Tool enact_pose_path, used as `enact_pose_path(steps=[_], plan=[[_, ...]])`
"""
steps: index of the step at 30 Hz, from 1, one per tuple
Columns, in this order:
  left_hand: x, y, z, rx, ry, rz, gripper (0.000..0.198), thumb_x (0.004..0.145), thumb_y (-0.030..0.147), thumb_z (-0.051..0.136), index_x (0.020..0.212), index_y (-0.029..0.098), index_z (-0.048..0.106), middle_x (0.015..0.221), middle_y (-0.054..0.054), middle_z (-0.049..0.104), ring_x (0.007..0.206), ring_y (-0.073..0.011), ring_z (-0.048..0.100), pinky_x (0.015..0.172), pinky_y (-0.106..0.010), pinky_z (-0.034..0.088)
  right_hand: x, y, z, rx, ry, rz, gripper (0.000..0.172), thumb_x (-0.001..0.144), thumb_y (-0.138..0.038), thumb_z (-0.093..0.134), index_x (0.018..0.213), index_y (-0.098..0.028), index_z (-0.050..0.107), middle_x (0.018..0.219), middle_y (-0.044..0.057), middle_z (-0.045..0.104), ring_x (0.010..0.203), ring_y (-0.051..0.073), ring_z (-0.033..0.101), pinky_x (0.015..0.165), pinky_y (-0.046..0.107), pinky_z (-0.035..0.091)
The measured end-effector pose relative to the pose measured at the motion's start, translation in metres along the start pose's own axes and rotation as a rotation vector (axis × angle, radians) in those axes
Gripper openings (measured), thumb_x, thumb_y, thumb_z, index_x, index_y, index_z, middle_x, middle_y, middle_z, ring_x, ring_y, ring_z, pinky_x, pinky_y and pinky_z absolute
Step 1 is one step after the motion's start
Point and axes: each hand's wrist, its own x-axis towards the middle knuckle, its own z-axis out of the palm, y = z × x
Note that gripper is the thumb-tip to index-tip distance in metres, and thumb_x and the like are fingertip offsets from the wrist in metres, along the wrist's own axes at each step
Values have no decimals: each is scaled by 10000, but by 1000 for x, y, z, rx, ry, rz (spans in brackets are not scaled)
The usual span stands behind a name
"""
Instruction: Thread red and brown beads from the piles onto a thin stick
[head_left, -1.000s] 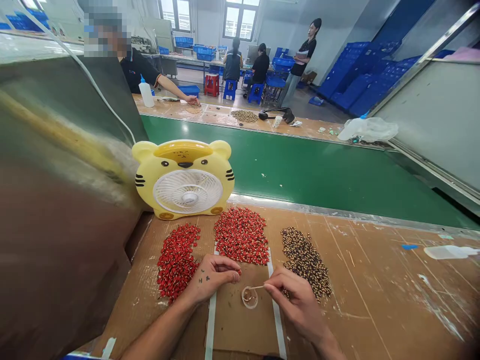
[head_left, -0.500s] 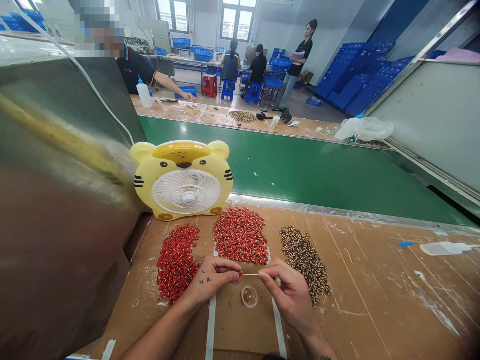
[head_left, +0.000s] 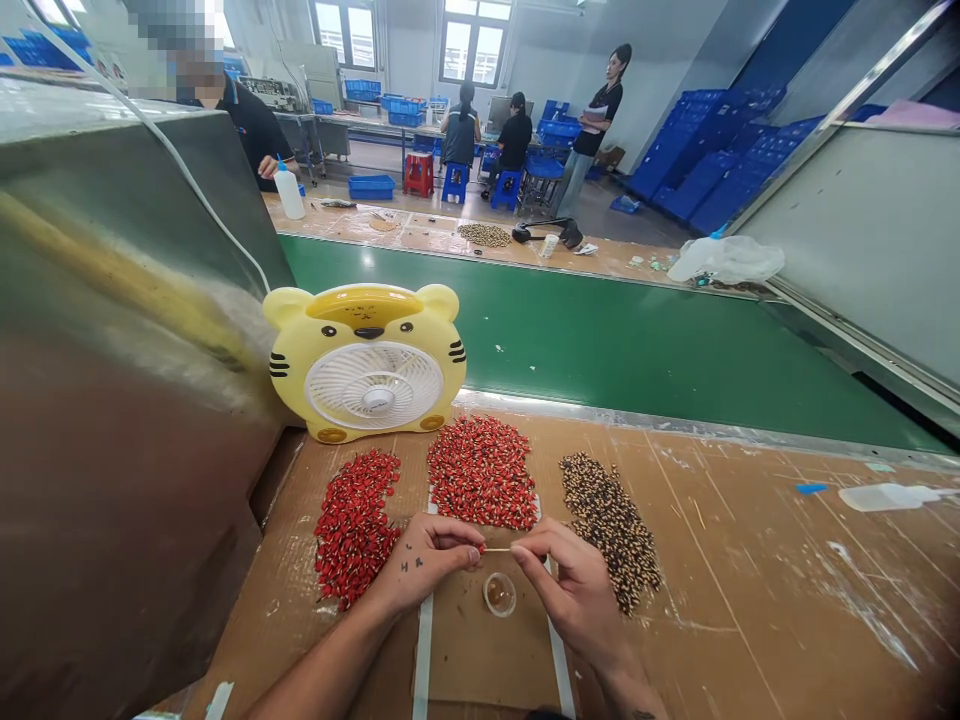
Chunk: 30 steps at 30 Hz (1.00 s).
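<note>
My left hand (head_left: 431, 562) pinches a small red piece (head_left: 481, 548) between thumb and forefinger. From the right, my right hand (head_left: 568, 575) grips a thin wooden stick (head_left: 498, 549), whose far end meets the red piece. Just below them on the cardboard sits a small round clear cup (head_left: 499, 594) with some brownish liquid at its bottom. A pile of red pieces (head_left: 352, 530) lies beside my left hand, and another heap of red pieces with pale tips (head_left: 480, 470) lies beyond both hands. Right of my right hand spreads a pile of black-and-tan pieces (head_left: 611, 525).
A yellow animal-faced fan (head_left: 367, 365) stands behind the piles, before a green conveyor belt (head_left: 585, 335). A metal housing (head_left: 127, 420) walls off the left. On the right lies a squeeze bottle (head_left: 889, 497). Across the belt, a person's hand (head_left: 268, 167) is near a white bottle (head_left: 289, 192).
My right hand has shifted slightly left, so less of the stick shows. My left hand stays in place. The person across the belt has drawn an arm back from the far table.
</note>
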Motion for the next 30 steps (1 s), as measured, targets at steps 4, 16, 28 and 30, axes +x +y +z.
enact_pose_path(steps=[4,16,28,30], plan=[[0,1,0,11,-5,11,165,638,247,811,764,145,784,667,-37,745,611,-159,646,650,-263,502,0,-2,1,0,3,-12,215,958,-282,569,795,-196,679,690,25,612,642,165,576,598,268,436],[0,0,0,8,-9,0,181,639,250,810,777,136,781,672,-35,736,612,-155,634,652,-260,477,1,-1,1,-5,20,-34,219,957,-273,573,780,-192,675,674,16,600,623,156,566,583,262,427],[0,2,2,-22,-20,-2,143,642,207,805,767,139,784,654,-25,720,600,-138,614,642,-241,454,-1,0,1,11,22,-42,193,950,-242,579,790,-193,675,682,14,597,626,159,566,590,262,426],[0,1,2,-25,-20,5,139,647,208,801,766,139,783,647,-23,716,596,-135,610,638,-238,451,-1,0,1,11,22,-43,191,949,-238,580,791,-192,675,686,15,600,628,159,566,591,263,426]])
